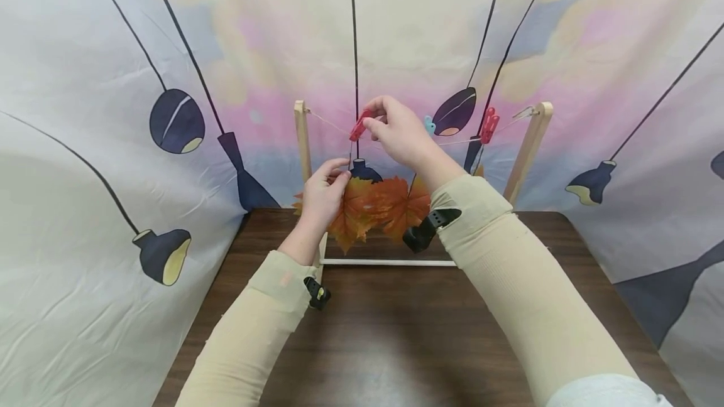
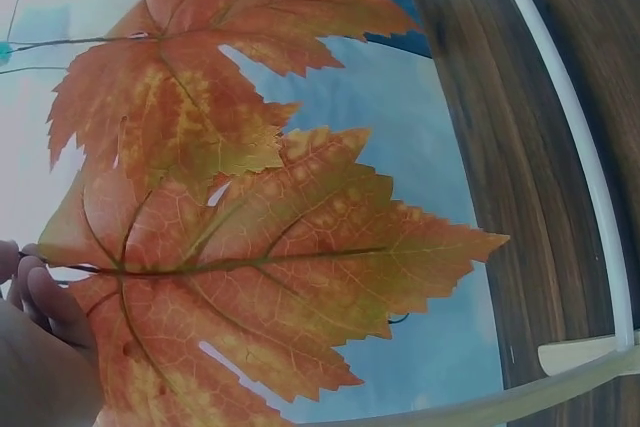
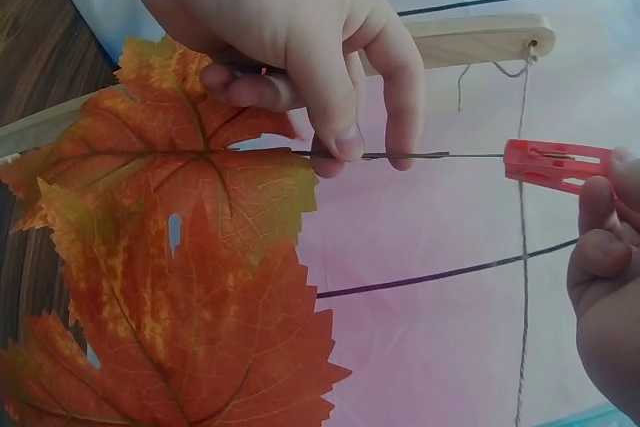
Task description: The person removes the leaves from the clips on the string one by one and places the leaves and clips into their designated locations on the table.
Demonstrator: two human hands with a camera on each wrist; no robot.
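My left hand [image 1: 325, 196] pinches the dark stem [image 3: 390, 156] of an orange maple leaf [image 2: 230, 267] between thumb and fingertips. Higher up, my right hand [image 1: 398, 134] pinches a red clothespin [image 3: 555, 162] by its handle end. The clothespin overlaps the string [image 3: 522, 327] in the right wrist view, and the thin tip of the stem reaches its nose. Right beside this leaf, a second orange leaf [image 2: 180, 67] hangs with its edge overlapping the first. A light blue clothespin [image 1: 429, 124] shows on the string just past my right hand.
Two wooden posts [image 1: 304, 143] [image 1: 528, 149] carry the string, with a white rod [image 1: 390, 262] low between them. Another red clothespin [image 1: 489, 124] sits near the right post. The frame stands on a dark wooden table [image 1: 373, 331] before a printed cloth [image 1: 271, 49].
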